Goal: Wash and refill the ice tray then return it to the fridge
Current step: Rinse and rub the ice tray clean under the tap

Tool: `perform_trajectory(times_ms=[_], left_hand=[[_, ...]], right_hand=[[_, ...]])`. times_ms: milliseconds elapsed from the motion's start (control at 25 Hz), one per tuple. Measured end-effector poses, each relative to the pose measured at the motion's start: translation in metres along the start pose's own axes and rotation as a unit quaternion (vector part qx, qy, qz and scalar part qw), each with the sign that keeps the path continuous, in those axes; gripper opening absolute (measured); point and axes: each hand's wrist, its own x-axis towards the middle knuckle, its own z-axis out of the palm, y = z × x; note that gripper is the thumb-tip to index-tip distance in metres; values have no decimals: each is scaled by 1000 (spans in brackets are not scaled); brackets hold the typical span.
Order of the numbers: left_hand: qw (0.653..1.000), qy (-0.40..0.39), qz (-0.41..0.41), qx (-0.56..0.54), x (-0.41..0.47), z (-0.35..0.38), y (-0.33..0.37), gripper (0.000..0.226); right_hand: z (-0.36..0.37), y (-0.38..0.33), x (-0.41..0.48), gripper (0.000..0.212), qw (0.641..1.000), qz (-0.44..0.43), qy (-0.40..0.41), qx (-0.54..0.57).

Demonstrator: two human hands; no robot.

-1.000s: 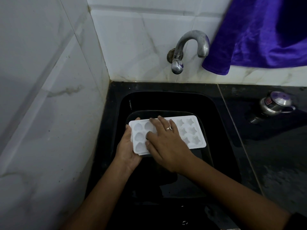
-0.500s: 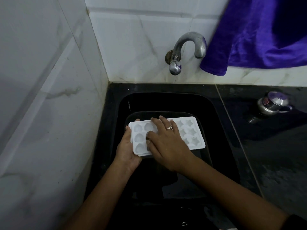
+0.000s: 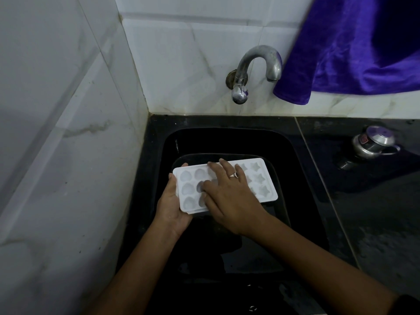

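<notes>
Ice tray (image 3: 261,179) is being held level over the black sink (image 3: 156,160), its edges standing clear of the sink walls and well apart from the tap (image 3: 256,62), the left hand (image 3: 171,206) gripping its left end and the right hand (image 3: 229,197) lying flat, fingers extended, across its middle cavities.

Close left of the left hand (image 3: 172,206) stands the white marble-tiled wall (image 3: 68,155); ahead of it, the black sink (image 3: 302,169) lies open below the curved steel tap (image 3: 256,64).
</notes>
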Motion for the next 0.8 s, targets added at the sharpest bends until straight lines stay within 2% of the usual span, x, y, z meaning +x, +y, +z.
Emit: perform_trajectory(times_ms=[200, 560, 800], left_hand=[[1000, 1, -6, -20, 0, -1, 1, 54], [1000, 11, 14, -5, 3, -7, 4, 53], [999, 4, 38, -9, 2, -2, 12, 49]], right_hand=[[4, -4, 2, 40, 999, -30, -4, -30], [5, 5, -5, 45, 1000, -8, -18, 0], [-2, 12, -15, 47, 997, 28, 36, 58]])
